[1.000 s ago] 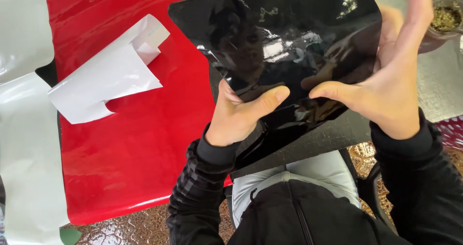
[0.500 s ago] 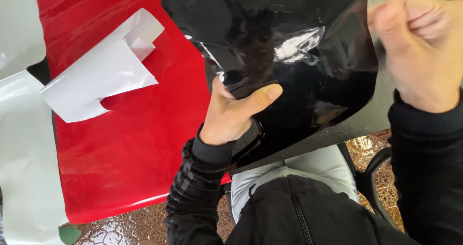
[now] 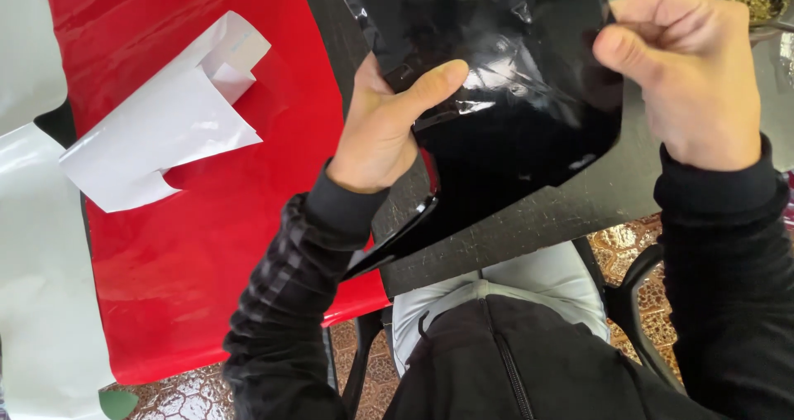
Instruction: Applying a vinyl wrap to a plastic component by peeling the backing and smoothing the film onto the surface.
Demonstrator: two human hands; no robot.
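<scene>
Dark, speckled table top [image 3: 571, 213] runs across the upper part of the view. Glossy red sheet [image 3: 198, 246] covers its left side, overhanging the near edge. Pale grey-white sheets [image 3: 33, 288] lie along the far left. Floor [image 3: 620, 246] shows patterned brown-gold tiles. Black chair frame [image 3: 637, 304] below. Light is bright and even.

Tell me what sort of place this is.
Probably a craft or vinyl-work table: both hands hold a glossy black sheet over a dark tabletop, beside a red sheet and curled white backing paper.
</scene>
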